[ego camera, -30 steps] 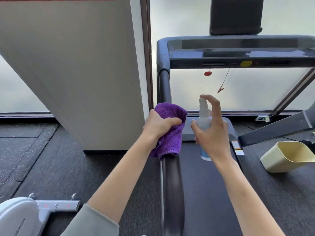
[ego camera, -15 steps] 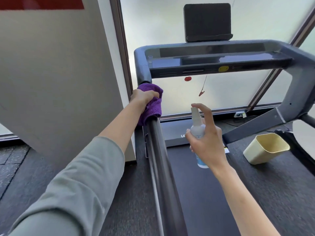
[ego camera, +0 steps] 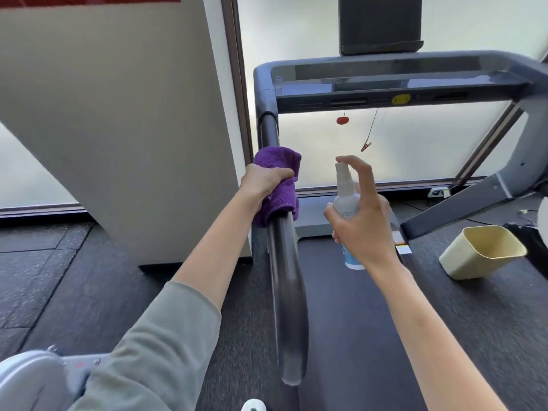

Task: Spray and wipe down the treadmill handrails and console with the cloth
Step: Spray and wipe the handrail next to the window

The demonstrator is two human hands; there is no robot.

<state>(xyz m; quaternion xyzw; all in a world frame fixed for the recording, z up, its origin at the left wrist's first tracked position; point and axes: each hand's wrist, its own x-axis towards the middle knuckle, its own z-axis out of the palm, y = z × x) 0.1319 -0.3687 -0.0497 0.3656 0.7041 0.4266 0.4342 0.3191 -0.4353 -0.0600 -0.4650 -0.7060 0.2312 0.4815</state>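
Observation:
A purple cloth (ego camera: 278,185) is wrapped round the treadmill's dark left handrail (ego camera: 286,292), a short way below the console corner. My left hand (ego camera: 265,180) grips the cloth and the rail together. My right hand (ego camera: 360,223) holds a white spray bottle (ego camera: 345,200) upright over the belt, to the right of the rail, index finger arched over the nozzle. The grey console (ego camera: 400,84) spans the top, with a dark tablet (ego camera: 379,23) standing on it.
A cream plastic bin (ego camera: 480,252) lies tilted on the floor at the right. The right upright (ego camera: 474,197) slopes down behind it. A white pillar (ego camera: 118,114) stands left of the rail. A red safety clip (ego camera: 366,145) hangs under the console. A white machine (ego camera: 32,381) sits bottom left.
My left hand has slid the cloth back down the handrail, away from the console corner. The right hand keeps the bottle in about the same place. The view has shifted slightly.

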